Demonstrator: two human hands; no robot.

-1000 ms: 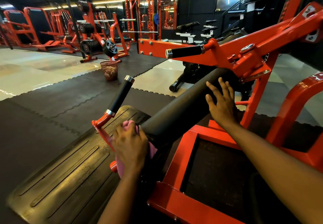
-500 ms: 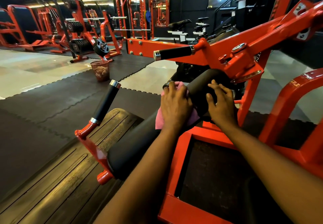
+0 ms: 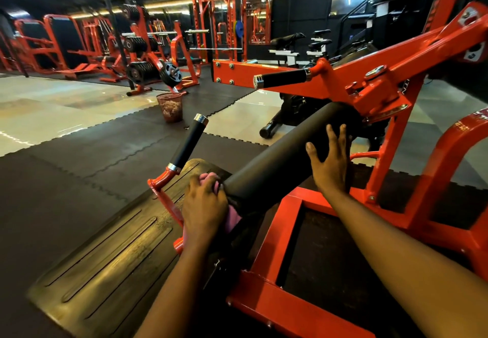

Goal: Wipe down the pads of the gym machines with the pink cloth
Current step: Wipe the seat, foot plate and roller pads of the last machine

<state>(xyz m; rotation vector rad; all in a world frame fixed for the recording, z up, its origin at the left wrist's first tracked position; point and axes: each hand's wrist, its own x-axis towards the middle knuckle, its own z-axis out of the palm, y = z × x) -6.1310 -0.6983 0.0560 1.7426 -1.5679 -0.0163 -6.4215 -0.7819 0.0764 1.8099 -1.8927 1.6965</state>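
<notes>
A long black roller pad (image 3: 274, 163) runs diagonally across an orange machine frame (image 3: 274, 234). My left hand (image 3: 204, 205) grips the pink cloth (image 3: 232, 217) against the pad's near, lower end; only bits of the cloth show above and below my fingers. My right hand (image 3: 330, 160) rests flat on the pad's upper part with fingers spread and straight, holding nothing.
A black-gripped handle (image 3: 188, 143) sticks up just left of the pad; another handle (image 3: 281, 78) juts out above it. A ribbed black footplate (image 3: 111, 253) lies lower left. A mesh bin (image 3: 170, 107) stands on the rubber mats. Orange racks and weight plates (image 3: 142, 68) fill the back.
My left hand has slid the cloth down the pad from beside my right hand back to the near end. My right hand has stayed on the upper pad.
</notes>
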